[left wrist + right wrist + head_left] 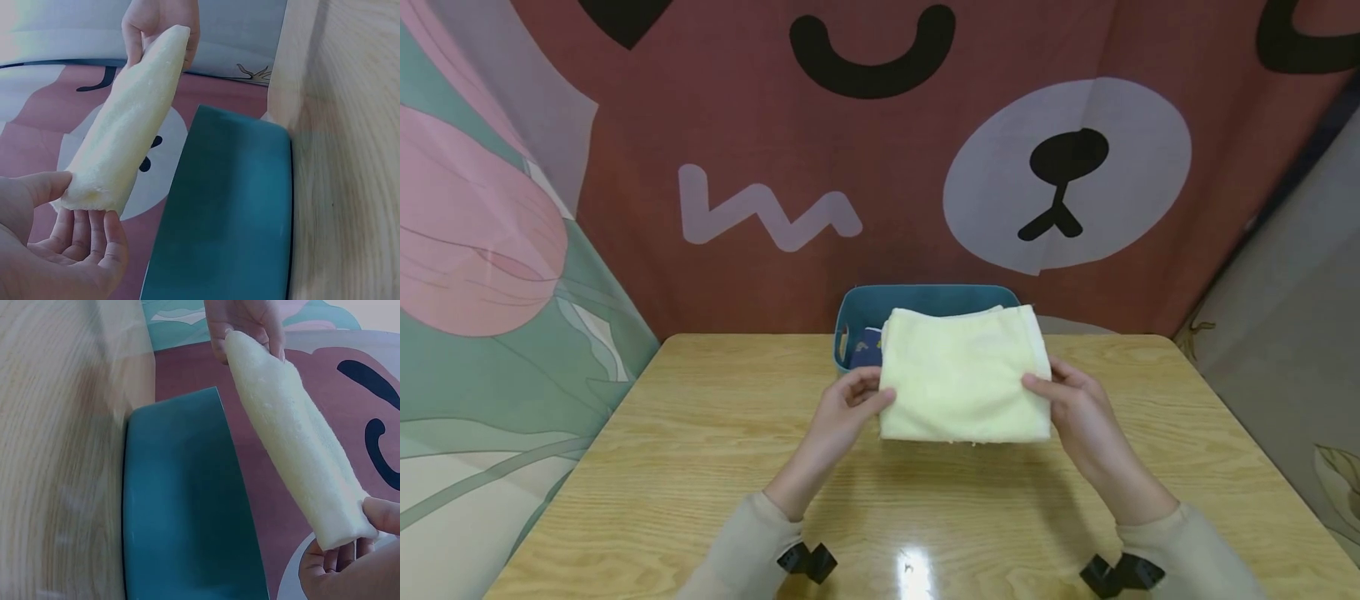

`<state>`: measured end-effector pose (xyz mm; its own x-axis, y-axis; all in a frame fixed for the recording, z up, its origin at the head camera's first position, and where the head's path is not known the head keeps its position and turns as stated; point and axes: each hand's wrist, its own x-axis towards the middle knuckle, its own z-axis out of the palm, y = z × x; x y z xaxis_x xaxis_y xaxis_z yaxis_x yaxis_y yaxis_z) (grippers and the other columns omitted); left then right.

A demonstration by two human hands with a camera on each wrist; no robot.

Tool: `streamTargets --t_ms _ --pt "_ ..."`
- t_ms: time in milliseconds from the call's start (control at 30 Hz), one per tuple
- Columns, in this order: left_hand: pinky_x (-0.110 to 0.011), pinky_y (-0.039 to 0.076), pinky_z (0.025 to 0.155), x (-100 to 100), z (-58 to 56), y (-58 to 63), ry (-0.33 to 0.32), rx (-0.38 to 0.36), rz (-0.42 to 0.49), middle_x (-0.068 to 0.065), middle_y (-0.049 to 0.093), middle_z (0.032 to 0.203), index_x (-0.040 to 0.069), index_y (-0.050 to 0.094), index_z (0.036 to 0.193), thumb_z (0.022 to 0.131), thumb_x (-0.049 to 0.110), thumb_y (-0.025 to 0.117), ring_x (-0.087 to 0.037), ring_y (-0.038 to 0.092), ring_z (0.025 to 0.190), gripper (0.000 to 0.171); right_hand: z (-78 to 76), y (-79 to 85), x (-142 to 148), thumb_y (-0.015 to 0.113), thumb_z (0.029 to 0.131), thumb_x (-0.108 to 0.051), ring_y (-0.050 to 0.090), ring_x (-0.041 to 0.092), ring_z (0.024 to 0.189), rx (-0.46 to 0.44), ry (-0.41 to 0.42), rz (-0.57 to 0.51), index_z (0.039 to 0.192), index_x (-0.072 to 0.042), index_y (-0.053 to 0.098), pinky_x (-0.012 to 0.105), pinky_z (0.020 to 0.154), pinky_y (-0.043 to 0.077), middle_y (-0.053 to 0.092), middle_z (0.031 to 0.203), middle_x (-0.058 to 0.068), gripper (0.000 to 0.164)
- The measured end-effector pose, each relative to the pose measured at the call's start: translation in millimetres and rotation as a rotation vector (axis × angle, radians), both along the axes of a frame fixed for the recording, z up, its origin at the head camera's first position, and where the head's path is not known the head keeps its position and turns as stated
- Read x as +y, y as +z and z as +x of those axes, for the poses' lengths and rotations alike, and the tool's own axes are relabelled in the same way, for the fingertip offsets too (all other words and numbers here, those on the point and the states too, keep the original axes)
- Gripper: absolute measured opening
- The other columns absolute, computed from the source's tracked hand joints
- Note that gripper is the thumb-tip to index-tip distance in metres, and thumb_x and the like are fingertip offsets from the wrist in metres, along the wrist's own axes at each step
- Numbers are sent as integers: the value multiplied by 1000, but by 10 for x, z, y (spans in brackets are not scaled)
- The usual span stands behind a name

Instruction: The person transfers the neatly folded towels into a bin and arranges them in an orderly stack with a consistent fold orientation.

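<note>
A pale yellow folded towel point(964, 375) is held up off the table between both hands, in front of a teal basket point(932, 297). My left hand point(848, 406) pinches its left edge, thumb on the near face and fingers behind. On the opposite edge, my right hand point(1075, 408) grips it the same way. Both wrist views show the folded towel point(122, 125) raised above the basket's side point(184, 500). Inside the basket lies a dark blue patterned cloth point(867, 348), mostly hidden by the towel.
The basket stands at the back edge of a wooden table point(715, 450). Behind it hangs a brown curtain point(760, 283) with a bear print. A floral cloth point(482, 333) borders the left side, and a grey one point(1285, 317) the right.
</note>
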<state>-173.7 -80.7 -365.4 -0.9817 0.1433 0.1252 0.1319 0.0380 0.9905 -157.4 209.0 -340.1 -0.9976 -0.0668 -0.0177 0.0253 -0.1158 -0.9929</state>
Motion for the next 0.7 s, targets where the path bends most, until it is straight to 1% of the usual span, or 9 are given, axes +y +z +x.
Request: streamTargets --t_ms 167,400,500,567,700 --pt "-26 52 81 11 -24 30 5 13 3 -14 66 109 -4 62 122 95 7 66 -19 63 96 30 -30 32 -2 63 98 -20 60 9 104 8 -8 22 148 7 32 22 88 50 58 115 -3 64" --pt "-26 52 82 10 -93 68 17 26 6 -15 66 108 -5 62 121 94 6 66 -19 63 96 29 -92 73 -7 63 98 -21 60 9 103 13 0 28 150 6 31 22 88 50 57 116 -3 66" --pt "-27 52 85 2 -124 85 28 20 -6 -15 66 109 -4 63 122 94 7 67 -20 63 98 29 -123 94 -15 64 98 -21 59 9 104 15 2 36 150 6 31 22 88 50 56 118 -2 67" --pt "-29 52 87 -5 -147 91 32 17 -14 -14 66 111 -3 63 122 95 8 67 -21 63 99 30 -150 102 -25 64 98 -22 59 10 103 19 -1 40 148 6 34 23 87 50 56 117 -1 64" --pt "-31 51 89 -16 -181 95 37 0 -24 -14 65 113 -1 62 124 95 11 67 -22 63 102 31 -210 113 -46 65 98 -21 60 10 102 25 -6 39 146 7 35 23 86 51 57 115 -1 63"
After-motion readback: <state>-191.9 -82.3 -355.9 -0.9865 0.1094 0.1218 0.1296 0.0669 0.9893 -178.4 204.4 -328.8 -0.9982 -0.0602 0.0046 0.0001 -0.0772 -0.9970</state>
